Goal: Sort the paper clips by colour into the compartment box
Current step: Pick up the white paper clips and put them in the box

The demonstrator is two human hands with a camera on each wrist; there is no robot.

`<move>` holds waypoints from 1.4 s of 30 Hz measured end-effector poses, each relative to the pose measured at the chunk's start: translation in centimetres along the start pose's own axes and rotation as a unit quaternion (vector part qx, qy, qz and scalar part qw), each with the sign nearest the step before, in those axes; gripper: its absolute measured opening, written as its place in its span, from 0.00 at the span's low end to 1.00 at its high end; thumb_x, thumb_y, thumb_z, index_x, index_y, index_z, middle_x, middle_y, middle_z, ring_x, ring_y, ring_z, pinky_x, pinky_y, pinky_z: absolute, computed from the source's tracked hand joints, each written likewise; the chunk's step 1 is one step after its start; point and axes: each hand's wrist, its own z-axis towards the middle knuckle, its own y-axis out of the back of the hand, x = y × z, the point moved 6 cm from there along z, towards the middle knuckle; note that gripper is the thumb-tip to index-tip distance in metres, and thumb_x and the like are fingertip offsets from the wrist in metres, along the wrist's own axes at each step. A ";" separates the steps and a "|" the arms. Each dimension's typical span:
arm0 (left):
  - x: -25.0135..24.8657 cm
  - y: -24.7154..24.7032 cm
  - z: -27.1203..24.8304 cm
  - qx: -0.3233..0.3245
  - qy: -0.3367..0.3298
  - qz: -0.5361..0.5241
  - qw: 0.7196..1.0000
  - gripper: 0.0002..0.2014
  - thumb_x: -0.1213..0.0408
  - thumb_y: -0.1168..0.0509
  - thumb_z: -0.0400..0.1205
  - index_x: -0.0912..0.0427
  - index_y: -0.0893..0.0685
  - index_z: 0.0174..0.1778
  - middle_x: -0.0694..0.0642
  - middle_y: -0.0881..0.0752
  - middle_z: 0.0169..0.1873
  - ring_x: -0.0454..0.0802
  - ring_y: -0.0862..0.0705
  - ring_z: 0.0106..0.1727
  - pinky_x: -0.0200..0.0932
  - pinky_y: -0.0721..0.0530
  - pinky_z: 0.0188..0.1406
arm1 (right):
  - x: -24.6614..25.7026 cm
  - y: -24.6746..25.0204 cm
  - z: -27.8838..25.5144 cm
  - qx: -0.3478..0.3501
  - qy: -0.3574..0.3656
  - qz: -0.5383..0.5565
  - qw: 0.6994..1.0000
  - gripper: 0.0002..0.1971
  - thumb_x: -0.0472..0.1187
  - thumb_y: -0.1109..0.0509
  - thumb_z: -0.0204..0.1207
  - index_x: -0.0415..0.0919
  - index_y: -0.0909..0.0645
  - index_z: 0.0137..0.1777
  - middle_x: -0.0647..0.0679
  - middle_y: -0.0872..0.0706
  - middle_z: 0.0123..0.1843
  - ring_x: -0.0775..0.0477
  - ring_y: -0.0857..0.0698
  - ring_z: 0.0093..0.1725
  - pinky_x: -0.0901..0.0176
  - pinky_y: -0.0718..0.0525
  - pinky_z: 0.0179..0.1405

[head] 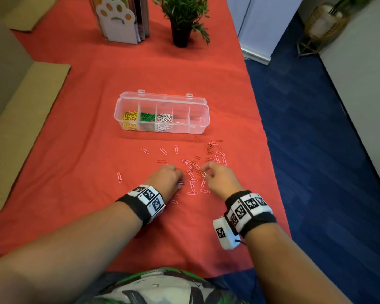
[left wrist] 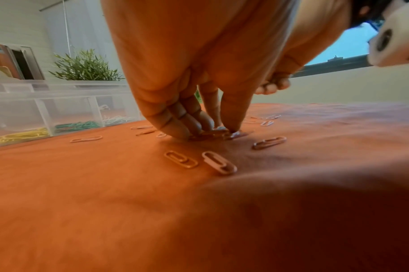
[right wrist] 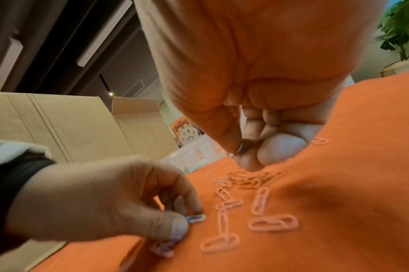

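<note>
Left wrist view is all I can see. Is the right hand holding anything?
Observer: Yes. The right hand has a grip on one paper clip, pinched between thumb and forefinger.
Operator: How many compartments does the box have?
Observer: Five. The compartment box holds yellow, green and white piles in its three left ones; the two right ones show no coloured pile.
Operator: What colours are still loose?
Observer: The loose clips look pink and a darker reddish brown, scattered on the cloth between the box and the hands.
</note>
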 end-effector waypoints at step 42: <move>0.6 1.3 0.3 -0.002 0.092 0.013 0.996 0.10 0.63 0.41 0.79 0.59 0.23 0.55 0.60 0.17 0.53 0.62 0.17 0.53 0.54 0.18 0.52 | 13.2 4.4 11.8 -0.060 0.172 -0.010 0.983 0.20 0.27 0.43 0.76 0.38 0.21 0.65 0.42 0.14 0.61 0.44 0.17 0.62 0.62 0.23 0.61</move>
